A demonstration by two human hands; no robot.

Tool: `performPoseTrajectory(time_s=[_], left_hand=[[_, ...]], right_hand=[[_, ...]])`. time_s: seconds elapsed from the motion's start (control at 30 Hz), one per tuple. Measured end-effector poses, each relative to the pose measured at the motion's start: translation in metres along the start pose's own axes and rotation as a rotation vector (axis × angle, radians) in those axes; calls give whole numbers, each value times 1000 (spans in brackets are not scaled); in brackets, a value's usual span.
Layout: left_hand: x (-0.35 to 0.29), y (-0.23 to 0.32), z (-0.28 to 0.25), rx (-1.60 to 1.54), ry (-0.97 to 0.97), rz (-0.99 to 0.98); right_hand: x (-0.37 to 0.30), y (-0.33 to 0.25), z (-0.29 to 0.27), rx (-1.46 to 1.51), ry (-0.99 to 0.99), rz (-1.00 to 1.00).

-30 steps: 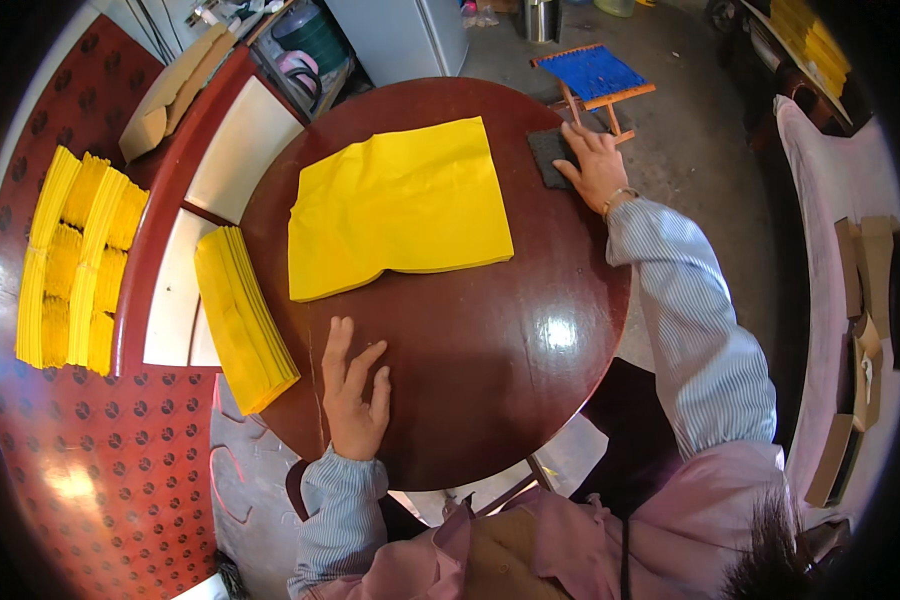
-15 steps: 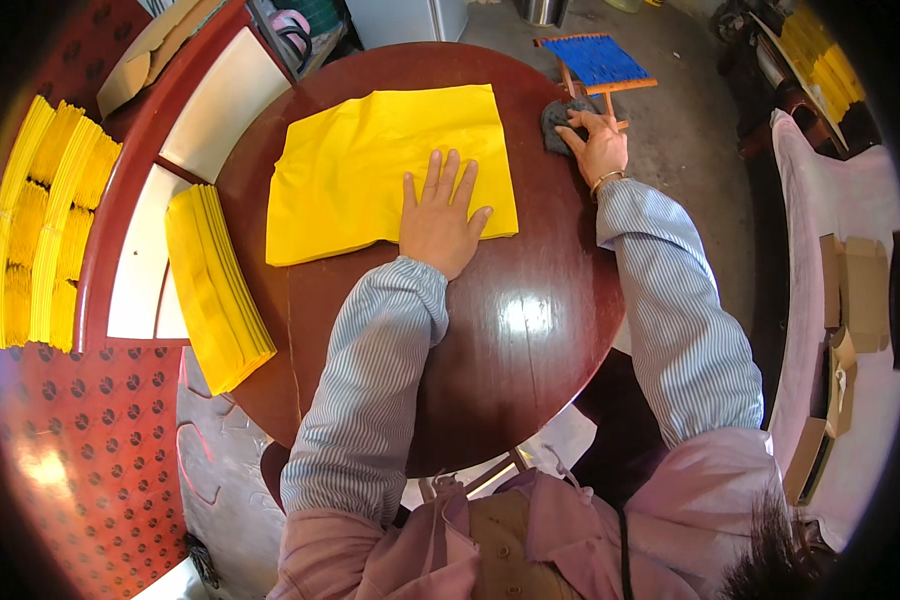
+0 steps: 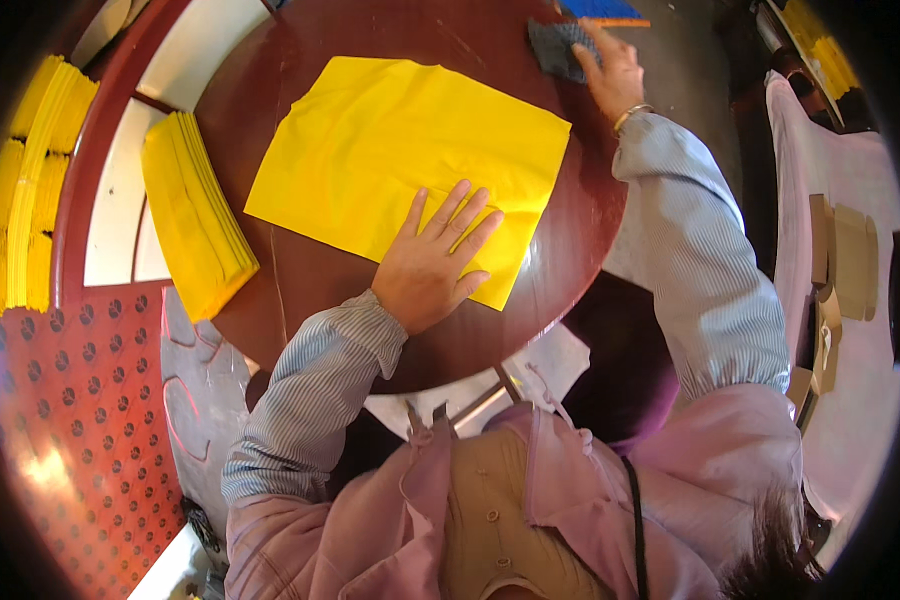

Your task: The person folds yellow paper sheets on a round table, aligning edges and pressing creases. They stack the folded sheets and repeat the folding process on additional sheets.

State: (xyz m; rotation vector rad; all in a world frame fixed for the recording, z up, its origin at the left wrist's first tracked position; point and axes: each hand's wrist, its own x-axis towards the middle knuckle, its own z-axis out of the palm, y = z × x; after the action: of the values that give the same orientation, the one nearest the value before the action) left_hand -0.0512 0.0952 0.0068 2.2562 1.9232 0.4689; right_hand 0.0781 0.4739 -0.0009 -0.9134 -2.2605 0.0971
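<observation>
Left grip (image 3: 425, 265) splayed on yellow sheet (image 3: 410, 140), right grip (image 3: 617, 78) perhaps touching cloth (image 3: 556, 52)

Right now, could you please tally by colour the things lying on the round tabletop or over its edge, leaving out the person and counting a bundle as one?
Yellow: 2 (spread piece under the left hand; folded bundle)
Dark grey: 1 (pad at the right hand)
Total: 3
</observation>
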Motion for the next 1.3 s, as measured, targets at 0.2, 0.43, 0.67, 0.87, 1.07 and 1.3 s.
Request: performPoseTrajectory(time_s=[0.2,0.43,0.67,0.87,1.07,1.3], left_hand=[[-29,40,8,-43,45,11],[-30,59,3,-243,381,-19],[-42,81,29,-730,564,-377],[-48,68,35,-784,540,-327],[-56,62,32,-839,425,-279],[-60,60,26,-786,313,-232]], right_hand=[[-149,-97,-131,540,-297,-130],[-238,-144,-156,691,-491,-232],[-249,-135,-138,690,-476,-323],[-251,-134,-136,662,-475,-429],[-252,-136,-136,701,-475,-394],[-251,-145,-136,844,-532,-83]])
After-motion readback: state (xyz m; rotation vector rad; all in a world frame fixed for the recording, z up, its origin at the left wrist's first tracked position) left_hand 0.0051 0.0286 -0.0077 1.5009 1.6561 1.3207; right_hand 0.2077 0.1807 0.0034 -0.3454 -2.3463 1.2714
